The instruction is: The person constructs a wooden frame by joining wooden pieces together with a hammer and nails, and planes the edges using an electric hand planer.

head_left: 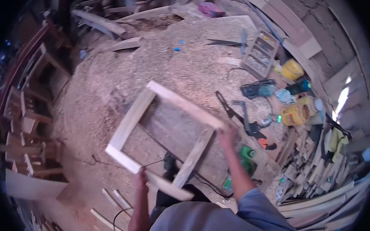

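A rectangular wooden frame [130, 118] of four pale rails is held up in front of my body, tilted, with one rail running past its corner at the bottom. My left hand [141, 176] is closed around the lower-left rail. At the right corner, my right hand [228, 135] grips the frame where two rails meet. A dark flat board [173, 122] shows through the opening, low down beneath the frame. A thin dark cord [156, 162] passes behind the frame near my left hand.
Sawdust [96, 99] covers the floor. To the right lie a hand saw [230, 107], a green power tool [248, 160], yellow containers [296, 114] and a compartment box of hardware [260, 53]. Wood offcuts [317, 171] are piled lower right; wooden chairs [30, 119] stand left.
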`<state>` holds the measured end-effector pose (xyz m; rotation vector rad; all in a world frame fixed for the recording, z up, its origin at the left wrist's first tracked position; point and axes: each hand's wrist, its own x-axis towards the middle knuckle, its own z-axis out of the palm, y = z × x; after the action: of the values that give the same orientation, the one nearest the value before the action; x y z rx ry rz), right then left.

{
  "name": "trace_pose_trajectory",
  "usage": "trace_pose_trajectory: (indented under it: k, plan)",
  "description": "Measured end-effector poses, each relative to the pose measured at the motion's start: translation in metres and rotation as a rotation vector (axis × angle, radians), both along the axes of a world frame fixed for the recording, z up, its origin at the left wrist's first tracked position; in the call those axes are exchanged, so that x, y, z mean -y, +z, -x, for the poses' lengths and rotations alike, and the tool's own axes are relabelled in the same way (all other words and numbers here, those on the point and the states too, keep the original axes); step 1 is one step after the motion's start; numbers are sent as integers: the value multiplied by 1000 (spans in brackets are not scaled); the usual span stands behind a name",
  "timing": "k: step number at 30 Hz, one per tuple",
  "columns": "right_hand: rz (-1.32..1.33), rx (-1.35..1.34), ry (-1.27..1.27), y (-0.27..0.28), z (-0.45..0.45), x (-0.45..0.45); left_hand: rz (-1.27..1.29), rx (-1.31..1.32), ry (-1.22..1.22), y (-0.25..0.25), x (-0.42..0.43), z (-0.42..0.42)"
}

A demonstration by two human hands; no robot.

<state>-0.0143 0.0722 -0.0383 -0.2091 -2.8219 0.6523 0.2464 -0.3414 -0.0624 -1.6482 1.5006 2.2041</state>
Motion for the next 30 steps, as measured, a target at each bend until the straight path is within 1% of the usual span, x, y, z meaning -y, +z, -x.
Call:
trace_pose_trajectory:
  k: [2, 4, 5, 7, 8, 9, 10, 11, 12, 13, 14, 15, 16, 17, 18, 19, 20, 21, 22, 24, 26, 27, 28, 30]
  plan:
    - [89, 240, -46, 29, -31, 24, -33, -1, 117, -6, 24, -12]
    - [73, 111, -49, 16, -60, 46, -11, -98, 148, 4, 48, -17]
    - [96, 142, -21, 16, -59, 54, 118, -132, 71, -12, 63, -32]
    - [155, 217, 19, 15, -69, 71, 369, -161, -175, -17, 84, -54]
    - [167, 231, 22, 13, -69, 82, 188, -180, -37, -30, 103, -60]
    - [174, 241, 29, 12, -58, 92, 4, -196, 108, -54, 130, -66]
    - [176, 247, 41, 14, -46, 99, -182, -212, 260, -68, 139, -67]
    - [208, 284, 93, 20, -35, 106, -15, -222, 220, -52, 128, -46]
    - [244, 319, 145, 29, -27, 111, 490, 11, -150, -8, 111, -24]
    - [217, 285, 272, 40, -23, 107, 310, -38, -18, -23, 133, -20]
    - [326, 315, 292, 54, -23, 100, 132, -84, 111, -35, 157, -16]
    - [438, 345, 313, 70, -26, 88, 215, -93, 38, -25, 165, -9]
    - [551, 383, 343, 85, -32, 72, 342, -98, -84, -29, 172, 0]
    - [279, 303, 300, 95, -50, 47, 474, -80, -194, -39, 185, -9]
    - [122, 373, 213, 110, -68, 17, 613, -57, -293, -49, 199, -20]
    - [-33, 242, 80, 140, -87, 0, 720, 6, -315, -38, 199, -20]
    - [37, 396, -197, 146, -105, -30, 786, 85, -288, -22, 187, -6]
    - [-281, 36, -41, 134, -127, -74, 829, 168, -248, -3, 175, 9]
    - [-224, 14, -155, 150, -143, -89, 847, 223, -203, 11, 162, 18]
    - [-299, -25, -284, 139, -177, -127, 821, 221, -94, 33, 138, 29]
    - [331, 164, -473, 102, -204, -152, 800, 137, -15, 44, 119, 25]
    - [647, 264, -555, 92, -207, -160, 789, 94, 23, 49, 109, 24]
    - [788, 264, -561, 94, -202, -153, 821, 58, 52, 51, 102, 17]
    - [1078, 275, -572, 113, -189, -106, 697, 19, 72, 62, 90, 5]
